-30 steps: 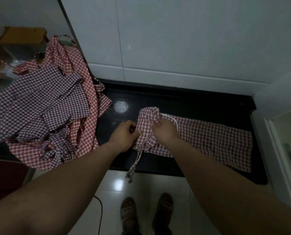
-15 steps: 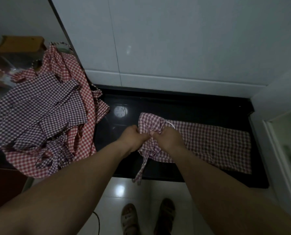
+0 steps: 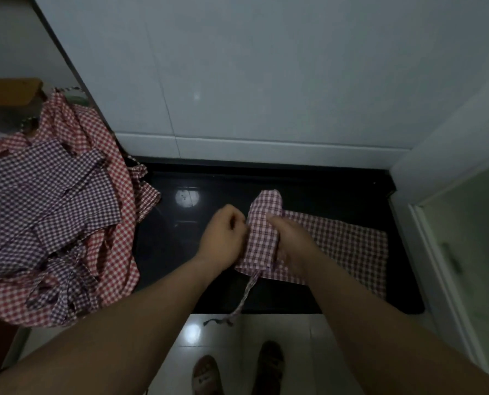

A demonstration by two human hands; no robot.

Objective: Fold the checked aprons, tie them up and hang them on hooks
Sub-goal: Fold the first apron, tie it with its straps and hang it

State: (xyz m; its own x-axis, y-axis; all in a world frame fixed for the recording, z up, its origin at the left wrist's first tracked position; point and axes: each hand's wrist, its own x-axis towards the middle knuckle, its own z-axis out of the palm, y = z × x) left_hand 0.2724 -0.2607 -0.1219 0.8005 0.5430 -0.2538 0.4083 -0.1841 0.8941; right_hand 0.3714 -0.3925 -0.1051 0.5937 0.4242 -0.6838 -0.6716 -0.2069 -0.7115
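A red-and-white checked apron (image 3: pixel 348 246) lies folded in a long strip on the black counter (image 3: pixel 337 192). Its left end is rolled into a thick bundle (image 3: pixel 263 232). My left hand (image 3: pixel 223 238) grips the bundle's left side. My right hand (image 3: pixel 291 243) presses on the bundle's right side, fingers wrapped over the cloth. One apron tie (image 3: pixel 243 300) hangs from the bundle over the counter's front edge.
A heap of unfolded aprons covers the counter's left end, purple-checked ones (image 3: pixel 46 201) on top of red-checked ones (image 3: pixel 109 252). A white tiled wall (image 3: pixel 266 81) rises behind. A cabinet door with handle (image 3: pixel 451 260) stands at right. My sandalled feet (image 3: pixel 237 372) stand on the white floor.
The rolled end has grown thicker and moved rightward along the strip. The white loop seen beside my right hand earlier is now hidden. The view has shifted slightly.
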